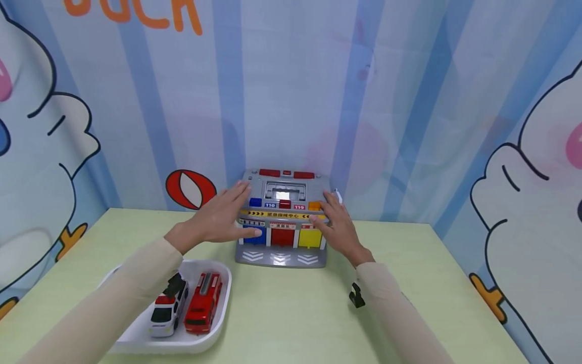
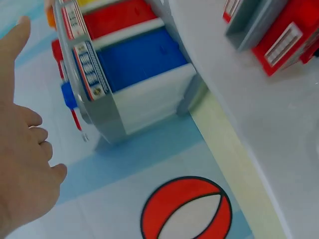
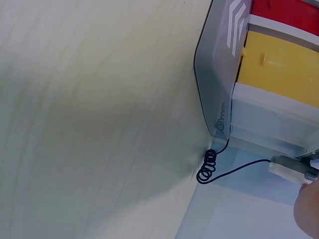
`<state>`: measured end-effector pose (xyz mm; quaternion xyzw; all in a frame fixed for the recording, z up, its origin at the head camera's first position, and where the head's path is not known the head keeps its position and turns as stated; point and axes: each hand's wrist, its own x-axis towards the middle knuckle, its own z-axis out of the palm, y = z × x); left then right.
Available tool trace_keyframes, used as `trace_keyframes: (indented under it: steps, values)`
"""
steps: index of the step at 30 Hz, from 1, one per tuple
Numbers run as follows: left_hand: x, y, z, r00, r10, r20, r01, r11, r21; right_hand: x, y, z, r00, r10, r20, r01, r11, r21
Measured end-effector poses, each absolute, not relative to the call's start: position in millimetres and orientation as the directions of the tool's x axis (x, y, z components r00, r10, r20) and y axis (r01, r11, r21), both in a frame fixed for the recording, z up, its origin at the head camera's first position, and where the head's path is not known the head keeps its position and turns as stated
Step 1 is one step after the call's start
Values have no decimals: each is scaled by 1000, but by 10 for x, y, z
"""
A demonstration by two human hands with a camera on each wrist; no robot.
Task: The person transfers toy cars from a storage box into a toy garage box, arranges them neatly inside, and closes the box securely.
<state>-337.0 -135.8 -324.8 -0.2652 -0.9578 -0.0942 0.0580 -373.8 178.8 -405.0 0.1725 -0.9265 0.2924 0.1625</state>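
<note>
A toy emergency station (image 1: 283, 237) with a grey roof and blue, red and yellow doors stands at the back of the table. My left hand (image 1: 220, 217) is at its left side, fingers extended toward the roof edge and thumb pointing across the blue door (image 2: 142, 59). At the right side is my right hand (image 1: 338, 225), its fingers reaching along the roof edge by the orange light. Whether either hand touches the station, I cannot tell. A small white and grey handset (image 3: 291, 169) on a black coiled cord hangs by the station's right side, near a right fingertip.
Left front on the table, a white tray (image 1: 225, 303) holds a white toy car (image 1: 164, 314) with a red roof light bar and a red toy fire truck (image 1: 203, 306). My left forearm crosses over the tray. Behind the table hangs a blue striped curtain (image 1: 291, 101).
</note>
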Motion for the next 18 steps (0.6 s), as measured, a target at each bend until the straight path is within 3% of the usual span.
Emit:
trace_keyframes:
  steps: [10,18]
  values:
    - [-3753,-1306,-3378,-904,408,127,425,886,186,-3735,1810,-4055,-884,-234,405,-423,770,-477]
    - [-3896,-1233,-3508,-920,376,110,389,910,144,-3753,1808,-4071,-877,-238,418,-434,766,-474]
